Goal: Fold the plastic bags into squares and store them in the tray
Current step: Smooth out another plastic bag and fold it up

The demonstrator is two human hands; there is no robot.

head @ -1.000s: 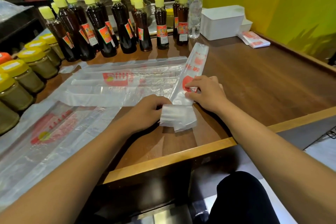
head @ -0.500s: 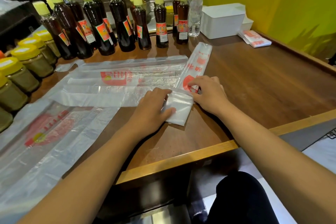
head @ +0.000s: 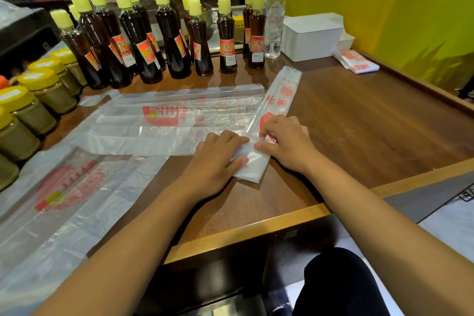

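The folded strip of plastic bag (head: 272, 108) is pressed flat on the wooden counter (head: 359, 120) by the left hand (head: 218, 159), fingers straight. Its fold is pinched by the right hand (head: 284, 141). The white tray (head: 311, 38) stands well apart, beside bottles (head: 225, 36).

Glossy clear plastic bag (head: 272, 108) on polished wood counter (head: 359, 136).

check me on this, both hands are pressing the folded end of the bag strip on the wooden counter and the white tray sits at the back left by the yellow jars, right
Not quite. The head view shows the white tray at the back right, beside the clear water bottle and the yellow wall. The rest holds: left hand and right hand press the bag strip's folded end on the wooden counter.
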